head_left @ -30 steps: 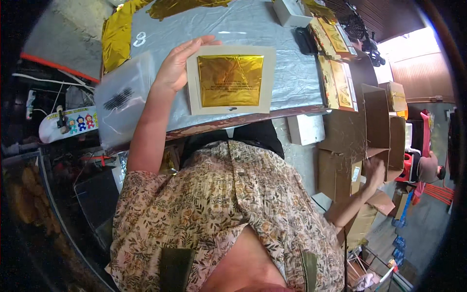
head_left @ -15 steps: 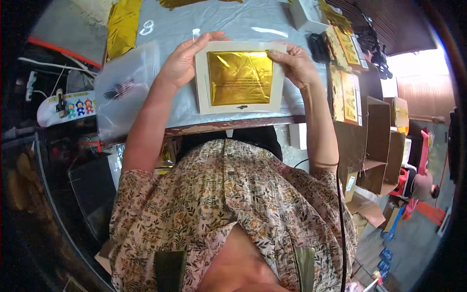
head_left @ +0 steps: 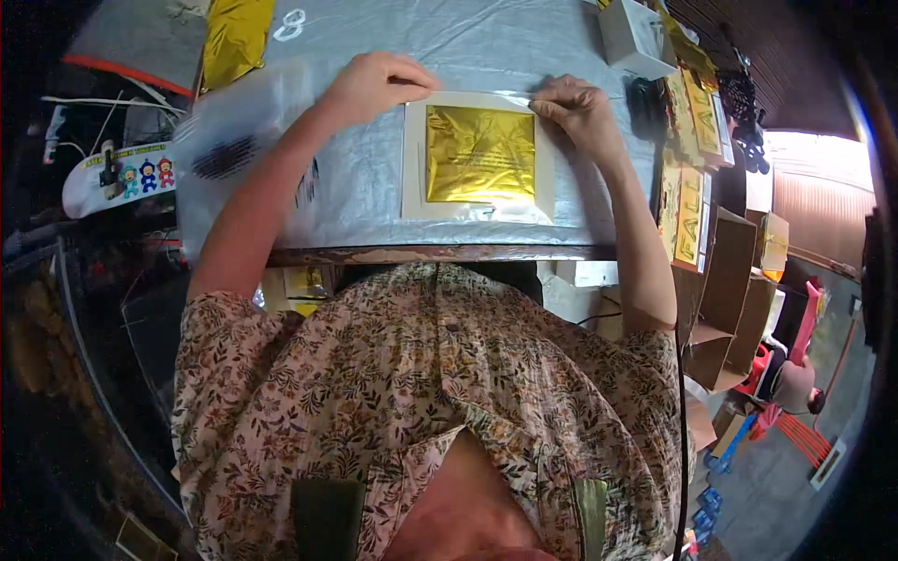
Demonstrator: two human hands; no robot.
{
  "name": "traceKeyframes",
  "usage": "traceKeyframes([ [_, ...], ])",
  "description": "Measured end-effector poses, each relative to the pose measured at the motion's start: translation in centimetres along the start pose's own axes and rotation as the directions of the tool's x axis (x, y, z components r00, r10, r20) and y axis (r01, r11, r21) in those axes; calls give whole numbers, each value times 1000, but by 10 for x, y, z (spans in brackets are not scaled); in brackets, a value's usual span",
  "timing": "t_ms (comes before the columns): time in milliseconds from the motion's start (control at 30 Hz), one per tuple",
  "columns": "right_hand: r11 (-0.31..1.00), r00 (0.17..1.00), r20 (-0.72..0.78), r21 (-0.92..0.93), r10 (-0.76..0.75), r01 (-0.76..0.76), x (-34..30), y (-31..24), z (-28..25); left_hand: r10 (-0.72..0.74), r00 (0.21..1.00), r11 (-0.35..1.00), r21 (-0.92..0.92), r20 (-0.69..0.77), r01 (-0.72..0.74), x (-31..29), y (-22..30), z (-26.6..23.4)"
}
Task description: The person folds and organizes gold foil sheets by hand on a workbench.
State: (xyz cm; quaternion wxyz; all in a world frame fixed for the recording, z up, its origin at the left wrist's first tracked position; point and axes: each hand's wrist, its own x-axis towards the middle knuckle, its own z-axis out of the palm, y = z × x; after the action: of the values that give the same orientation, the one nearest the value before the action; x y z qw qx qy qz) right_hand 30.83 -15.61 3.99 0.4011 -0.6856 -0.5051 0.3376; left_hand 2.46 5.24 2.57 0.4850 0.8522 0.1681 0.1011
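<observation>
A gold foil packet (head_left: 481,154) sits on a pale card (head_left: 414,178), which lies on the table close to its near edge. The card seems to be inside a clear plastic bag (head_left: 505,95), whose shiny upper edge shows beyond the card. At that edge's left end, my left hand (head_left: 379,86) is closed with fingertips pinched together. My right hand (head_left: 575,105) pinches the upper right corner between thumb and fingers. What lies right between the fingertips is mostly hidden.
Clear plastic bags (head_left: 234,154) lie to the left, beside gold foil (head_left: 234,47). At the right stand a white box (head_left: 638,39), a black object (head_left: 645,105) and printed yellow cards (head_left: 690,220). Cardboard boxes (head_left: 725,280) are past the table's right side.
The card with the gold packet has gone from being held at its sides to lying on the table. Both hands have shifted to its upper edge, and the view has moved slightly.
</observation>
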Motion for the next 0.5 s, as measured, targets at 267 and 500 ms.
traceKeyframes([
  [267,728,872,9,-546,-489,414,-13,9,1,392,919,817,473,-35,-330,-9,3,8],
  [500,382,825,134,-837,-550,391,-37,-5,7,448,892,575,745,61,-340,-29,27,17],
])
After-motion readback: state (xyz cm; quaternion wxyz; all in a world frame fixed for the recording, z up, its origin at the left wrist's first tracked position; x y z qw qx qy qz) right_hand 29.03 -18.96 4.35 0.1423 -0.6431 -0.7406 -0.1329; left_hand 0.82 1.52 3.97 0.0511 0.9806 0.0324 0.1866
